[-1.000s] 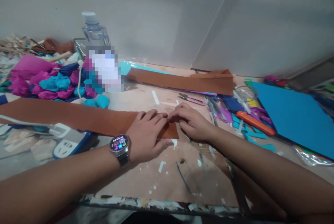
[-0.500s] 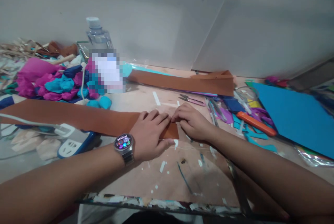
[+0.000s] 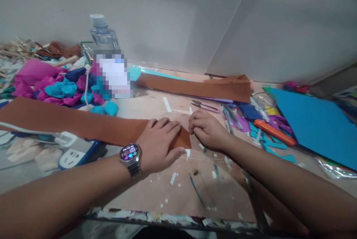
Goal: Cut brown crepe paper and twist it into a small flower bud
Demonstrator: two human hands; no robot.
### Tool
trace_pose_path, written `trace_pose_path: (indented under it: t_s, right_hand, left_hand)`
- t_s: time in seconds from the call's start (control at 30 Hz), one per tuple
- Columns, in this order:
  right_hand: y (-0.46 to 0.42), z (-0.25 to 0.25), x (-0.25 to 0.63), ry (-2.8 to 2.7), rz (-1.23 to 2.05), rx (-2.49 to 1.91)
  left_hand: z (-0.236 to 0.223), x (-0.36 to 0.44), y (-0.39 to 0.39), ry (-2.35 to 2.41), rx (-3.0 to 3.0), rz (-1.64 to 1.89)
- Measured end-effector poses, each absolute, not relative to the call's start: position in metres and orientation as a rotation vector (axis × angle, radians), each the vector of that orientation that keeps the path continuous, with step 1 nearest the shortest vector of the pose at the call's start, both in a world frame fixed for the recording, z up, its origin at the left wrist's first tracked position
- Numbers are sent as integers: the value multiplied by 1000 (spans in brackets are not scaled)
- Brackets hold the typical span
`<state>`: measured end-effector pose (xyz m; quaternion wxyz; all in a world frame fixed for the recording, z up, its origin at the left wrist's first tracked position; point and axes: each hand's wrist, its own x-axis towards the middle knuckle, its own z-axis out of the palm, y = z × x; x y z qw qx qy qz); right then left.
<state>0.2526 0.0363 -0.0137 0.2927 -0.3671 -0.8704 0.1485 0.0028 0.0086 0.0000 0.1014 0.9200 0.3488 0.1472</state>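
Observation:
A long strip of brown paper (image 3: 97,125) lies across the table from the left, and its right end is angled. My left hand (image 3: 157,146) rests flat on the strip near that end, fingers spread, a watch (image 3: 130,155) on the wrist. Just right of the strip's tip, my right hand (image 3: 208,129) is closed with its fingers curled together. Whatever its fingertips pinch, if anything, is hidden. Small pink-handled scissors (image 3: 208,107) lie beyond the right hand.
At the left are a power strip (image 3: 74,155), crumpled coloured paper (image 3: 61,88), and a bottle (image 3: 104,36). More brown strips (image 3: 195,87) lie at the back. An orange utility knife (image 3: 275,132) and blue sheets (image 3: 318,123) are at the right.
My right hand has drawn slightly right, away from my left fingertips, uncovering more of the strip's tip. My left hand stays flat on the strip. The strip's far left part has risen a little.

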Motion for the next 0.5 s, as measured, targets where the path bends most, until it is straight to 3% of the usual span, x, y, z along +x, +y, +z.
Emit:
trace_pose_path:
  t_s: [0.5]
  right_hand:
    - [33,-7,250,-2306,396,-1003]
  left_hand:
    - [0,1,11,1037,2684,527]
